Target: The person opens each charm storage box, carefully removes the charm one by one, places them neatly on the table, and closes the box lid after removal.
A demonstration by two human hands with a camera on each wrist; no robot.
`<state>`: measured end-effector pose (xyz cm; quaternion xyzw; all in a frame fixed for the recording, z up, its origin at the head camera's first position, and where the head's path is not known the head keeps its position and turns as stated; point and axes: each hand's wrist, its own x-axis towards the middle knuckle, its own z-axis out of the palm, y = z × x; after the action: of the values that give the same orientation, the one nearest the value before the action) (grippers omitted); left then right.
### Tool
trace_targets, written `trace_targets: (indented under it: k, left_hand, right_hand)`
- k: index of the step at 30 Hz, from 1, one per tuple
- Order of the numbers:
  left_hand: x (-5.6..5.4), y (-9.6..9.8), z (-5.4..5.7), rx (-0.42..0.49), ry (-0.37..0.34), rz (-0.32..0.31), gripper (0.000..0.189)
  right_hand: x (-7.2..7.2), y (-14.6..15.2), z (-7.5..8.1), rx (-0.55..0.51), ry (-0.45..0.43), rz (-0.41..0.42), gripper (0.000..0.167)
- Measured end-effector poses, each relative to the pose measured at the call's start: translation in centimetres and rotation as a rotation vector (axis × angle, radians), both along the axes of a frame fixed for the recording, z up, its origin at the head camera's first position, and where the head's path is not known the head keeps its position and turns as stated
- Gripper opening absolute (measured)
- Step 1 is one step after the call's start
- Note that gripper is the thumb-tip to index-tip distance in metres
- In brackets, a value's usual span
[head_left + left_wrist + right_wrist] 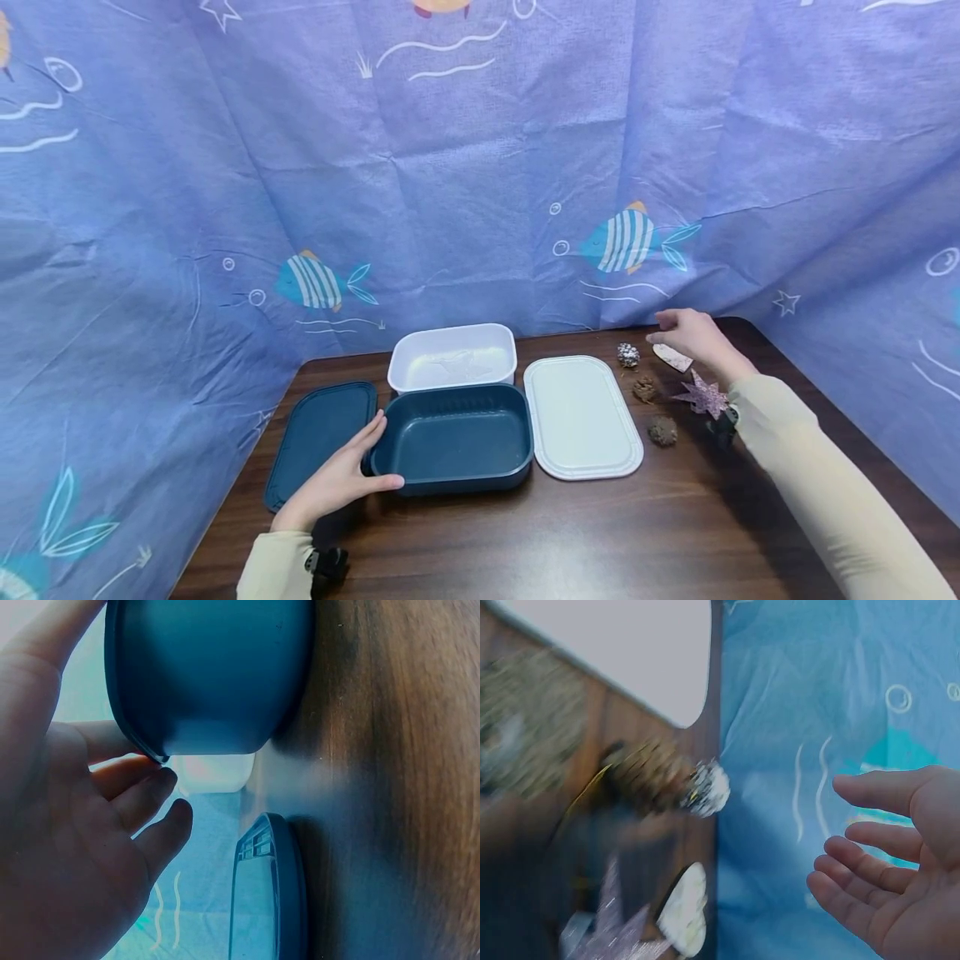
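My left hand point(337, 479) grips the left end of a dark blue plastic box point(459, 442), thumb at the near rim and fingers along the left rim. In the left wrist view the box's outer wall point(210, 675) rises beside the fingers. My right hand point(697, 340) hovers over the far right of the table with loosely bent fingers and nothing in them. Below it lies a flat white heart-shaped ornament point(685, 911). Near the right wrist is a pink glittery star point(703, 394). A white-tipped pine cone point(628, 355) lies left of this hand.
Behind the dark box stands a white box point(401, 367) with a faint pale shape inside. A dark blue lid point(321, 437) lies left, a white lid point(583, 417) right. A brown cone-like piece point(644, 390) and a rough brown ball point(663, 431) sit beside the white lid.
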<state>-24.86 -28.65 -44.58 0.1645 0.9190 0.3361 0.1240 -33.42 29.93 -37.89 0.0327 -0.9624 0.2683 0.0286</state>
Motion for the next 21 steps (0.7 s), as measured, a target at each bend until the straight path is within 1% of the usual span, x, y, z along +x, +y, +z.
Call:
trace_targets:
  k: [4,9,13,21]
  left_hand:
    - [0.0,-0.1,0.0,-0.002,0.004,0.004,0.106]
    - [0.0,-0.1,0.1,-0.006,0.002,0.006,0.106]
    - [0.0,-0.1,0.2,0.000,-0.008,0.006,0.106]
    - [0.0,-0.2,0.0,0.004,-0.010,0.005,0.107]
  right_hand:
    - [-1.7,-1.8,1.0,0.004,-0.005,0.013,0.065]
    - [-3.4,-4.4,1.7,-0.021,-0.008,0.040,0.061]
    - [-4.7,-6.5,2.1,-0.041,0.010,0.064,0.056]
    - [-6.8,-10.8,3.0,-0.079,0.068,0.056,0.049]
